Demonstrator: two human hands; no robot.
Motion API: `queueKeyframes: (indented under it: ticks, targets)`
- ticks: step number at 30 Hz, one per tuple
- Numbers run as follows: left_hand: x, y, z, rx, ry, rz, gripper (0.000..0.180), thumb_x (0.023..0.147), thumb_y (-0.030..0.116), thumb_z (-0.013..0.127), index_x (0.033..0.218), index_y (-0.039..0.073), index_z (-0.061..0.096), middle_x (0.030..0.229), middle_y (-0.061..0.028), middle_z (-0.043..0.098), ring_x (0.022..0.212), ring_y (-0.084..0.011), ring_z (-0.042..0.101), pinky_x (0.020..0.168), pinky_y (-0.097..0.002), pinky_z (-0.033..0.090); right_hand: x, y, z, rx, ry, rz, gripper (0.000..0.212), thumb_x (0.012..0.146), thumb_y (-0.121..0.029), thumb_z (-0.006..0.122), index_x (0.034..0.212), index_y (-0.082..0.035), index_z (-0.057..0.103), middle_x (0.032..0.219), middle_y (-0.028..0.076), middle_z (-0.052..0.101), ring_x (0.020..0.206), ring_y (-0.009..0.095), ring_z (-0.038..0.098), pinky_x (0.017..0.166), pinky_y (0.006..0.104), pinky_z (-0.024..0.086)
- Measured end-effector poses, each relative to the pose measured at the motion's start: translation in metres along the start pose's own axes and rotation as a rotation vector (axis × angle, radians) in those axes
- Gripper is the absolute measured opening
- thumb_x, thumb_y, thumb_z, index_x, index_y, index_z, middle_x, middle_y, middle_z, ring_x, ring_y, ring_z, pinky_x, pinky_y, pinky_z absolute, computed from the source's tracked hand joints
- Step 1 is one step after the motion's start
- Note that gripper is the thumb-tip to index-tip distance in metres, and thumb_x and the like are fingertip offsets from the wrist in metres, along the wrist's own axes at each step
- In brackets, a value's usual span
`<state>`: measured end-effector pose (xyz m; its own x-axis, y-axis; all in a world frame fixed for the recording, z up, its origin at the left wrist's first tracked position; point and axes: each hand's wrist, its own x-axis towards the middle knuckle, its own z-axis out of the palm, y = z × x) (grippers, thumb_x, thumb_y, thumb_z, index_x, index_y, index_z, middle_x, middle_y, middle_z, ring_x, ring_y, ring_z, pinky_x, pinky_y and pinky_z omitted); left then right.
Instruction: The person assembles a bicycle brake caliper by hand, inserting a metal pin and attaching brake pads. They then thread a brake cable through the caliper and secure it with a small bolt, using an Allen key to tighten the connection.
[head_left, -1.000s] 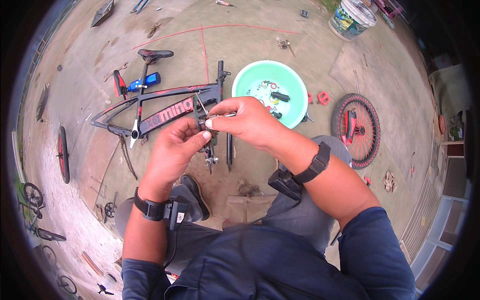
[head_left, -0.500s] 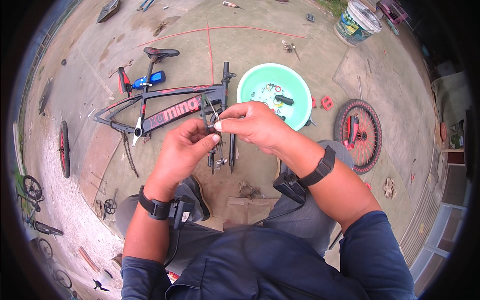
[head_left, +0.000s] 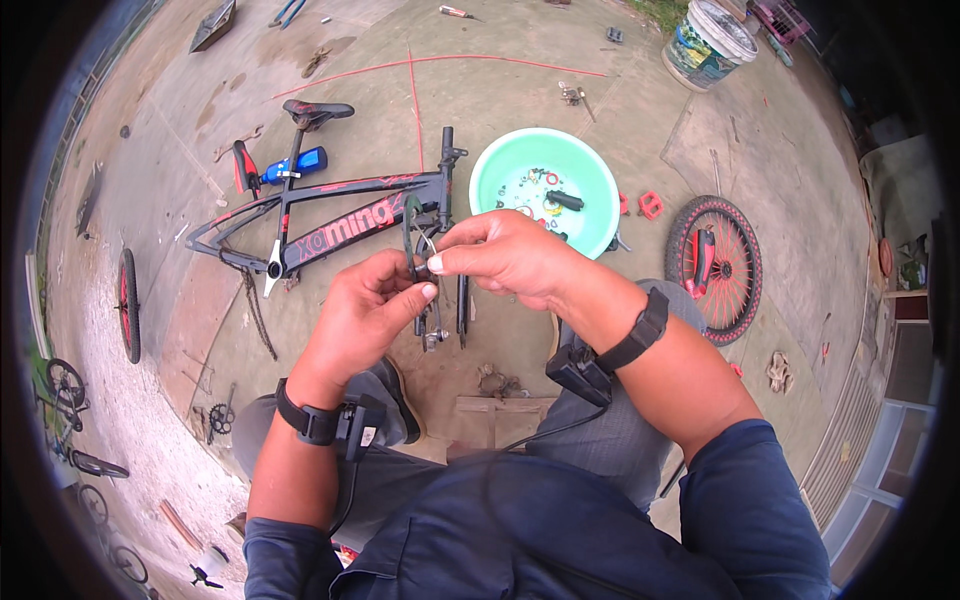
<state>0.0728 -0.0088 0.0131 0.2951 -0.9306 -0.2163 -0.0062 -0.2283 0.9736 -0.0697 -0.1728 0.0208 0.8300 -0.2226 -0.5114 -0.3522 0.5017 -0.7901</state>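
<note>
Both hands meet in front of the bike frame, fingers pinched on a slender dark and silver bike part with a loop of cable rising above it. My left hand grips it from the left, thumb and fingers pressed together. From the right, the thumb and forefinger of my right hand pinch a thin cable or wire at its upper section. Fingers hide much of the part, and its exact kind is not clear. Behind lies the black and red bicycle frame with saddle and fork.
Beyond my right hand stands a mint green basin holding small parts. A spoked wheel and red pedals lie further right. A blue bottle rests by the frame, a chainring crank left of my knee. A paint bucket stands far right.
Both hands stay pinched on the part, with only slight finger movement. The cable loop shows a little more rounded above the fingers. The whole view has shifted slightly.
</note>
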Motion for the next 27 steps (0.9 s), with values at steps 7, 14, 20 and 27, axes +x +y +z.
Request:
queueKeyframes:
  ticks: [7, 14, 20, 27]
  targets:
    - [0.001, 0.003, -0.004, 0.027, -0.019, -0.013, 0.017, 0.092, 0.007, 0.070, 0.106, 0.000, 0.064, 0.082, 0.0032, 0.063, 0.073, -0.0021, 0.053, 0.062, -0.0203, 0.044, 0.000, 0.002, 0.001, -0.038, 0.027, -0.056, 0.025, 0.081, -0.023, 0.079, 0.095, -0.004, 0.074, 0.085, -0.001, 0.066, 0.073, 0.007, 0.052, 0.061, 0.0247, 0.039]
    - [0.000, 0.010, -0.006, 0.035, -0.044, -0.026, 0.020, 0.092, 0.006, 0.070, 0.109, -0.001, 0.064, 0.085, 0.0019, 0.064, 0.075, -0.0029, 0.054, 0.065, -0.0204, 0.046, -0.003, 0.003, 0.003, -0.055, 0.043, -0.089, 0.024, 0.081, -0.022, 0.079, 0.094, -0.003, 0.073, 0.085, 0.000, 0.067, 0.075, 0.008, 0.055, 0.064, 0.0254, 0.042]
    - [0.000, 0.015, -0.007, 0.050, -0.026, -0.039, 0.015, 0.091, 0.003, 0.069, 0.105, 0.002, 0.065, 0.082, 0.0054, 0.060, 0.074, -0.0027, 0.053, 0.065, -0.0202, 0.043, 0.005, 0.009, 0.005, -0.061, 0.060, -0.187, 0.026, 0.084, -0.021, 0.078, 0.101, -0.001, 0.071, 0.079, -0.001, 0.062, 0.064, 0.006, 0.048, 0.055, 0.0240, 0.036]
    - [0.002, 0.011, -0.005, -0.010, 0.007, -0.020, 0.020, 0.093, 0.007, 0.069, 0.112, 0.003, 0.066, 0.086, 0.0039, 0.065, 0.075, -0.0037, 0.056, 0.065, -0.0202, 0.043, 0.002, 0.006, 0.005, -0.030, 0.083, -0.150, 0.026, 0.083, -0.019, 0.078, 0.100, 0.000, 0.072, 0.089, 0.004, 0.068, 0.082, 0.011, 0.059, 0.073, 0.0279, 0.046]
